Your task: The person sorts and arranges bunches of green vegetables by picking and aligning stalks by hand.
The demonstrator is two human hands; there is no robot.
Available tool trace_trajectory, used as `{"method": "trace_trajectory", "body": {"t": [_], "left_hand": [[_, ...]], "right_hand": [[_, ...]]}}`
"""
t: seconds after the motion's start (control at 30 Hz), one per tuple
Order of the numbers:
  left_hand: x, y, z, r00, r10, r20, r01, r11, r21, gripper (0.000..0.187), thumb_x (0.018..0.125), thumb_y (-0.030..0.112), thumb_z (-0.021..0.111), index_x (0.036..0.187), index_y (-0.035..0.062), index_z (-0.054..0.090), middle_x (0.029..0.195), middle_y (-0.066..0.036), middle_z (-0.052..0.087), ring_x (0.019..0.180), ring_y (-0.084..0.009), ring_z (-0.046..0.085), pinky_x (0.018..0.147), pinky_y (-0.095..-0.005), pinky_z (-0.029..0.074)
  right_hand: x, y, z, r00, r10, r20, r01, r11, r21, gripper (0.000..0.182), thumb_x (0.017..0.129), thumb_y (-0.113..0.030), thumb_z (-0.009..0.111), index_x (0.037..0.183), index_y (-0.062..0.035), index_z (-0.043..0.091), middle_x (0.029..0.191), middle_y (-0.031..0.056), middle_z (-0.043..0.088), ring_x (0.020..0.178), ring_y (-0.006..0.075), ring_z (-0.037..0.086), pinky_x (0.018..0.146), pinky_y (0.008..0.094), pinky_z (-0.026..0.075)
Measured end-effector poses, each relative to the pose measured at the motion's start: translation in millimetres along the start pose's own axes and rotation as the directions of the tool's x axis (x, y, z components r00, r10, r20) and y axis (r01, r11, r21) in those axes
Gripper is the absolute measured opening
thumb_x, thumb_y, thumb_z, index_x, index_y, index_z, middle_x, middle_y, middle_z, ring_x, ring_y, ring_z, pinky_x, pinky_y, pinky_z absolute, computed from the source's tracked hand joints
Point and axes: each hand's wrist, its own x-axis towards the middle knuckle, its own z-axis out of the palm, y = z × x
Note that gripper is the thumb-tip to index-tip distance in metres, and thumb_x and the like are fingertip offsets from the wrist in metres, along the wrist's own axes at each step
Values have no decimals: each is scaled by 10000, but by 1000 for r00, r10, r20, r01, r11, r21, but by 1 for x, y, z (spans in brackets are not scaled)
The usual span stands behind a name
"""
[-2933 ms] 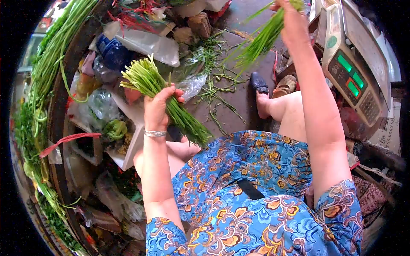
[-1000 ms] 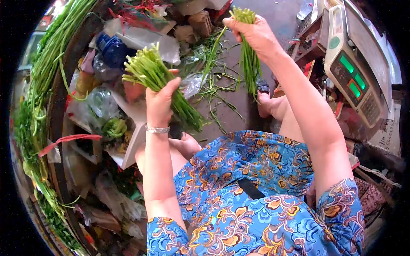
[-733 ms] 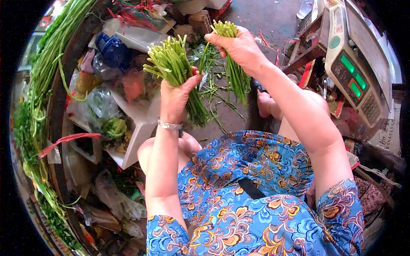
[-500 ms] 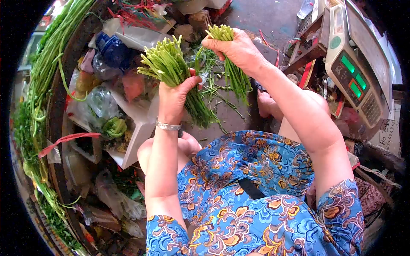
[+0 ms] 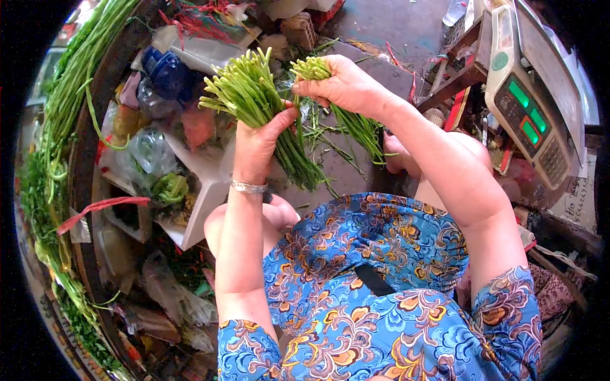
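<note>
A thick bunch of green stems (image 5: pixel 244 89) is gripped in my left hand (image 5: pixel 260 141), its pale cut ends up and its darker lengths hanging down to the right. My right hand (image 5: pixel 346 86) is closed round a thinner bunch (image 5: pixel 359 130), whose cut ends show just left of the fingers. The two bunches are close together, with my right fingertips near my left thumb. Loose stems and trimmings (image 5: pixel 333 145) lie on the dark floor below them.
At the right, a scale (image 5: pixel 530 120) with green lit digits stands by a wooden frame (image 5: pixel 457 76). Long green stalks (image 5: pixel 63 127) line the left edge. Plastic bags (image 5: pixel 152 152), a white foam piece (image 5: pixel 202 190), a blue container (image 5: pixel 168 71) and red strings (image 5: pixel 200 22) lie on the left.
My right hand has moved left and slightly down with its thinner bunch, closer to the thick one. The thick bunch in my left hand has shifted slightly.
</note>
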Motion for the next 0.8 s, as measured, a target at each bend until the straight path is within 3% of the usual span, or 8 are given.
{"method": "trace_trajectory", "body": {"t": [0.1,0.23,0.37,0.47,0.63,0.7,0.77,0.8], "left_hand": [[3,-6,1,996,84,-25,-84,996,23,162,785,41,708,929,2,646,837,-33,654,739,-114,611,664,-244,486],[1,-2,-2,998,58,-28,-57,997,47,137,789,25,695,913,-1,644,827,-39,656,735,-120,621,670,-243,491],[-1,0,-1,998,48,-45,-47,999,26,109,802,15,678,903,-4,643,809,-38,651,720,-123,618,659,-237,486],[-2,1,1,990,126,-57,-123,991,58,108,804,20,679,903,-3,643,803,-38,647,703,-119,608,643,-238,483],[15,-5,-20,973,158,-168,-172,983,-69,111,795,42,680,887,22,621,776,-45,633,652,-145,590,598,-268,493],[18,-7,-27,972,105,-208,-123,990,-76,151,793,34,669,933,7,618,802,-66,642,679,-151,603,595,-270,504],[19,-7,-29,993,36,-113,-51,990,-131,250,781,10,652,1024,-10,600,898,-98,648,728,-169,619,618,-276,519],[18,-5,-27,994,54,-95,-60,996,-68,360,764,-8,633,1117,-22,567,1001,-122,635,790,-191,636,642,-279,528]], "right_hand": [[-1,0,0,999,-12,37,14,998,-60,190,827,-216,671,769,-44,615,618,-28,546,529,73,475,491,253,408],[-1,-4,-6,994,6,105,9,990,-140,220,825,-245,676,770,-41,615,609,-28,542,524,76,475,489,257,412],[-5,-8,-3,972,89,217,-48,981,-187,252,821,-278,685,777,-40,616,589,-33,517,511,76,459,475,258,404],[-7,-13,-3,949,140,281,-84,976,-202,226,824,-255,679,775,-43,614,592,-30,528,503,83,465,475,251,403],[-6,-9,-12,967,106,233,-48,969,-244,194,864,-230,649,834,-43,607,628,-25,535,531,63,471,501,240,388],[-7,-12,-21,989,81,123,-51,973,-225,186,855,-224,638,817,-48,595,646,-26,530,592,61,497,547,232,406],[-9,-19,-27,999,51,0,-49,969,-242,196,861,-231,619,803,-46,589,643,-25,526,611,68,502,578,240,412],[-10,-22,-32,999,34,21,-27,964,-265,201,865,-237,610,800,-47,589,673,-15,555,629,77,523,601,247,427]]}}
